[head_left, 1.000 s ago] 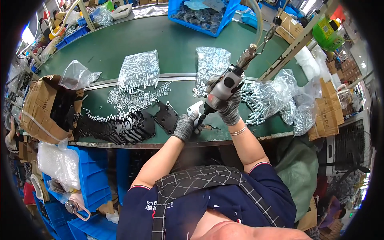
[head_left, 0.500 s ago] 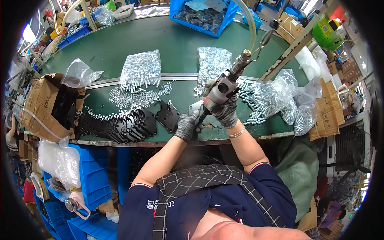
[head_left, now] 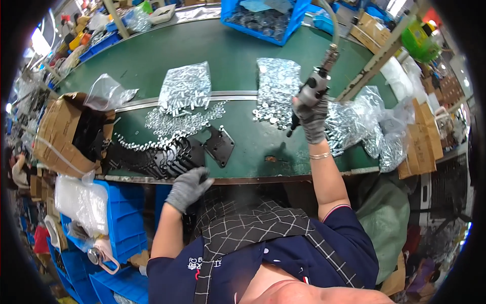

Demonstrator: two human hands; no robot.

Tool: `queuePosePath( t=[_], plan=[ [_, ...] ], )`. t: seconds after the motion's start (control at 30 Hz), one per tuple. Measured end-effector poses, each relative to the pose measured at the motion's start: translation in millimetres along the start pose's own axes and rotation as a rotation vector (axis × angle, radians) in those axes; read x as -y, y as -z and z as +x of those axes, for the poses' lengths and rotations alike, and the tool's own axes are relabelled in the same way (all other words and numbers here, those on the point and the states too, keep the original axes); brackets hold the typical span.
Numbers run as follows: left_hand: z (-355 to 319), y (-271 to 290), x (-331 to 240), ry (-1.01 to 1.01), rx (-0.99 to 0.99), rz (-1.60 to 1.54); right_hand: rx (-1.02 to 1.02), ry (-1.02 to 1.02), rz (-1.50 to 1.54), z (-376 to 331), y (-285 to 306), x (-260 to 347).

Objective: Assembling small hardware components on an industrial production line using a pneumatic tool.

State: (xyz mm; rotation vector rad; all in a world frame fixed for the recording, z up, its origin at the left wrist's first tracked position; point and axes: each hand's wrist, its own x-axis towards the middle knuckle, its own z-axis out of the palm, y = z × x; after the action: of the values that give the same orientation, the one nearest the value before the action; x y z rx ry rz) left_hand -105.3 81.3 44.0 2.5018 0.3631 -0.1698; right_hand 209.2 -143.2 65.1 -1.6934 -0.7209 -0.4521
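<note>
My right hand (head_left: 311,117), in a grey knit glove, grips a grey-and-black air screwdriver (head_left: 315,88) above the right part of the bench. Its thin black bit points down to the left, clear of any part. My left hand (head_left: 190,188), gloved too, is at the bench's front edge with fingers loosely stretched and nothing visible in them. Just beyond it lies an overlapping row of black metal brackets (head_left: 174,159) with small silver pieces along their far ends. A separate black plate (head_left: 220,146) with holes lies right of the row.
Silver nuts or spacers (head_left: 172,124) are spread behind the brackets. Clear bags of metal parts (head_left: 185,83) (head_left: 278,83) stand farther back; loose screws and another bag (head_left: 357,119) are at right. Cardboard boxes (head_left: 63,134) (head_left: 422,137) flank the bench; a blue crate (head_left: 263,25) sits at the back.
My left hand has left the screwdriver area and moved left and nearer to me. My right hand has carried the screwdriver to the right. The light-coloured plate beside my hands no longer shows.
</note>
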Motion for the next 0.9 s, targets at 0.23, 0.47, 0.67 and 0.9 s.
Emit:
queuePosePath(
  t=[0.23,0.47,0.67,0.9],
  plan=[
    [98.6,-26.7,-64.4,0.256,-0.032,0.408,0.354,0.056,-0.005,5.5,48.1,-8.0],
    [114.2,-16.7,-48.9,0.191,0.139,0.534,0.961,-0.402,-1.349,-21.8,115.3,-52.7],
    [110.0,0.0,-18.7,0.191,-0.027,0.502,0.807,-0.291,-1.259,-33.4,116.6,-70.8],
    [85.9,-38.9,-54.2,0.014,0.039,-1.373,0.711,-0.167,0.109,-91.3,43.3,1.7]
  ],
)
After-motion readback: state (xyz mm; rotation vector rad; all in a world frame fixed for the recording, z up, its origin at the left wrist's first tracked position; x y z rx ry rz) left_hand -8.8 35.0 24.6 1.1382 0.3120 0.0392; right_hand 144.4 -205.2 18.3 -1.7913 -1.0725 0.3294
